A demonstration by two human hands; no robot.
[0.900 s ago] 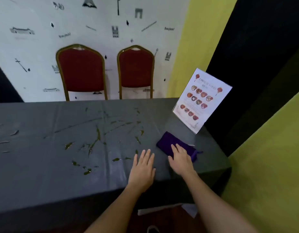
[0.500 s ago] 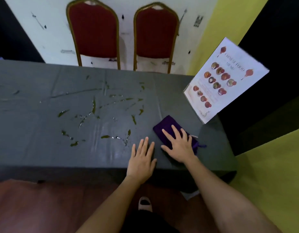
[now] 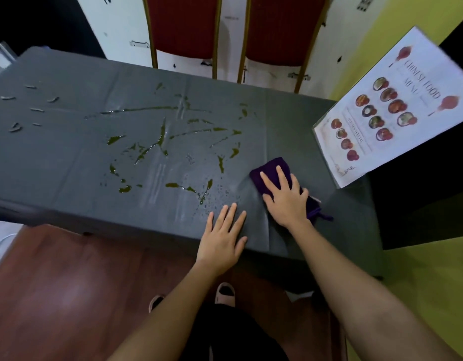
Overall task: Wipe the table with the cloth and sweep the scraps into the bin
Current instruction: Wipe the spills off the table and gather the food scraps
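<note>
A dark grey table (image 3: 69, 162) carries green smears (image 3: 160, 136) across its middle and water drops near the front. Small pale scraps (image 3: 32, 109) lie at the far left. A folded purple cloth (image 3: 270, 169) rests on the table's right part. My right hand (image 3: 285, 196) lies flat on the cloth with fingers spread, pressing it down. My left hand (image 3: 222, 238) rests flat on the table's front edge, a little left of the cloth, holding nothing. No bin is in view.
A menu sheet in a clear stand (image 3: 391, 110) leans at the table's right end, close behind the cloth. Two red chairs (image 3: 183, 24) (image 3: 280, 29) stand behind the table against a white wall. Brown floor and my feet (image 3: 225, 293) show below.
The camera has tilted down and closer. My right hand slid further onto the purple cloth and now covers most of it. My left hand stays flat near the front edge.
</note>
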